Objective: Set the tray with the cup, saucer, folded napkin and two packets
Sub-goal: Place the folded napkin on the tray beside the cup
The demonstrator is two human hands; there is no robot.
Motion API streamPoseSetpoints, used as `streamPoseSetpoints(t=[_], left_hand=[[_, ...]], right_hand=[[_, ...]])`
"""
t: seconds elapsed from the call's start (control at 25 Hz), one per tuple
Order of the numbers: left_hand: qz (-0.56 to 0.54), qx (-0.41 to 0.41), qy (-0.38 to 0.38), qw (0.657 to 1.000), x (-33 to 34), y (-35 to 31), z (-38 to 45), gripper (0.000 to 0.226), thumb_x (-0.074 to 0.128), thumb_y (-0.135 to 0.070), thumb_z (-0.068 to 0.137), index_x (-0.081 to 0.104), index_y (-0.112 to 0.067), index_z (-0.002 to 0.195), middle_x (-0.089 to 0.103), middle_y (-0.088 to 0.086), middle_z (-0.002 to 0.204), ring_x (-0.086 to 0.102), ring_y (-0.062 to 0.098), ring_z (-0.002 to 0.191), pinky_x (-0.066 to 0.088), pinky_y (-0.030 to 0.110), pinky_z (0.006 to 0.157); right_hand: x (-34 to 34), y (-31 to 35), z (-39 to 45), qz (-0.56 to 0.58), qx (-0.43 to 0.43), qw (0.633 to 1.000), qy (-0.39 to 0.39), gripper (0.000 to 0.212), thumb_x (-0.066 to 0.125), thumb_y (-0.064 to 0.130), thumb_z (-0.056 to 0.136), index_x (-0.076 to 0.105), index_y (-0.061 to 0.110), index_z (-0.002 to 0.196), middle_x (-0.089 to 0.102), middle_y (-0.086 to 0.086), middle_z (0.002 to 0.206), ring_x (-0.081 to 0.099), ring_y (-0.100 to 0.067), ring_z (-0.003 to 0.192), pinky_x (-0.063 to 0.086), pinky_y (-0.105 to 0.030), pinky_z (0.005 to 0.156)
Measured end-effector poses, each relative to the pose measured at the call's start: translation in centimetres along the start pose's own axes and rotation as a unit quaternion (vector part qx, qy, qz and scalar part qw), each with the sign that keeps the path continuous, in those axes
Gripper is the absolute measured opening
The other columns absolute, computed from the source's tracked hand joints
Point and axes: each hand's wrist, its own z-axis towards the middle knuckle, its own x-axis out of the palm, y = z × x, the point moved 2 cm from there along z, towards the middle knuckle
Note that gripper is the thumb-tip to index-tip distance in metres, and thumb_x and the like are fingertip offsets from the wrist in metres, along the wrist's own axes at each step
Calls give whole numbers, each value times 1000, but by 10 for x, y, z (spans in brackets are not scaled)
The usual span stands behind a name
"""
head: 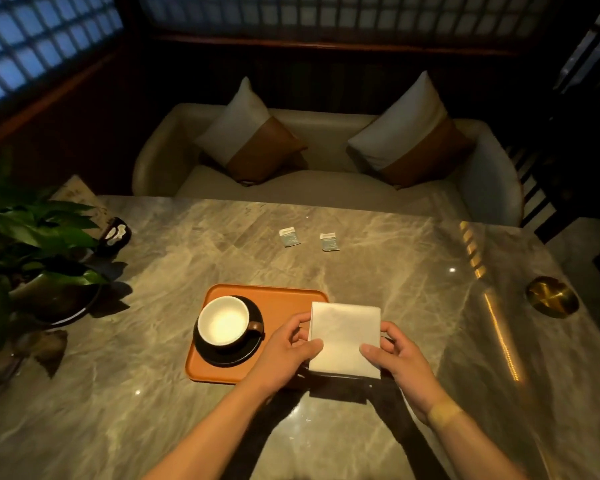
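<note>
- Dim booth, marble counter [326,271], cushioned sofa beyond, potted plant [32,244] at left, brass dish [552,296] at right.
- On orange tray [284,299]: cup [223,320] seated on dark saucer [229,355], left half.
- Folded napkin [343,339] lifted over tray's right edge, pinched on its left by left hand [291,344], on its right by right hand [395,355]; thumbs on top, fingers curled beneath.
- 2 packets [290,236] [329,241] lying apart on counter, well beyond tray, untouched.
- Risks, judged: napkin landing half off the rim and sliding; fold springing open on uneven release; left wrist nudging cup handle.
</note>
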Motion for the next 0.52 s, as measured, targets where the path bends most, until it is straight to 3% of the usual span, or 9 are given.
streamPoseSetpoints(t=[0.2,0.28,0.36,0.52], left_hand=[[58,-12,-36,998,-29,17,9,44,69,-14,90,56,-26,130,69,11,106,69,10,87,53,17,74],[81,-22,-64,994,-36,26,14,46,70,-14,88,56,-26,129,69,5,95,66,0,74,50,13,68],[100,-30,-91,990,-42,36,17,45,71,-15,87,56,-27,128,67,-6,83,63,-3,68,48,10,64],[145,-51,-122,981,-51,62,26,44,69,-18,87,55,-27,128,63,-14,80,61,-8,70,43,6,62]], right_hand=[[21,-9,18,-40,18,999,-9,33,69,6,86,62,18,116,76,-9,99,71,-29,95,55,-49,87],[27,-13,28,-73,21,997,-17,33,69,7,87,61,18,117,76,-3,90,72,-19,87,59,-37,75],[35,-18,38,-98,20,995,-32,34,71,8,86,60,21,116,74,-2,86,71,-11,77,55,-20,60],[49,-36,53,-108,42,990,-75,35,73,4,83,61,24,110,67,-6,87,68,-8,68,50,-13,52]])
